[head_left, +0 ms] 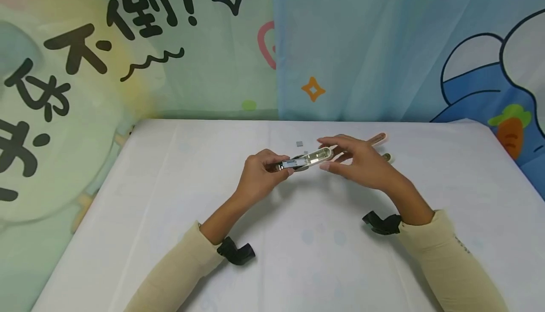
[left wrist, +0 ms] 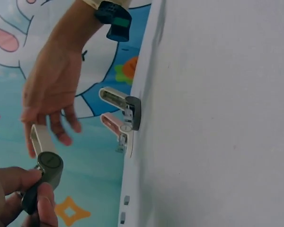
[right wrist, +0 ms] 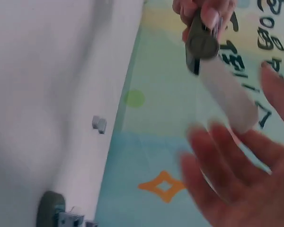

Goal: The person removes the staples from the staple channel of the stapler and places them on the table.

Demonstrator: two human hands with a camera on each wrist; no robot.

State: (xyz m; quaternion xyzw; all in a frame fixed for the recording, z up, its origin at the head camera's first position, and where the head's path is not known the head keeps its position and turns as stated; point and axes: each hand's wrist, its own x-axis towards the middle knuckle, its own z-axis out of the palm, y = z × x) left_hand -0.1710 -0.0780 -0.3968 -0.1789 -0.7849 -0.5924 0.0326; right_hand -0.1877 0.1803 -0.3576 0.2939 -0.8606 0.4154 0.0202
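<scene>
Gripping the grey hinge end of a stapler [head_left: 307,158], the left hand [head_left: 260,173] curls its fingers and thumb around the dark metal part, holding the tool up off the white table [head_left: 170,198], above its middle and toward the far edge. The stapler's long axis runs left to right across the head view, tilted slightly upward at the right, with the grey hinge end toward the left hand and the pale, rounded cream arm pointing toward the right hand. In the left wrist view the thumb and forefinger pinch the round grey hinge [left wrist: 49,164], and the cream arm sticks out past the fingertips.

The right hand [head_left: 362,160] hovers at the cream end with its fingers spread and nearly straight; they arch over and beside the tip, and whether any fingertip touches it cannot be told. The right wrist view is blurred but shows the loose fingers [right wrist: 227,170] apart from the pale arm.

On the table behind the right hand lies a second, opened stapler [left wrist: 119,116], pinkish and cream with a grey hinge. Two small grey blocks [right wrist: 99,124] sit just beyond the hands, near the far edge of the table.
</scene>
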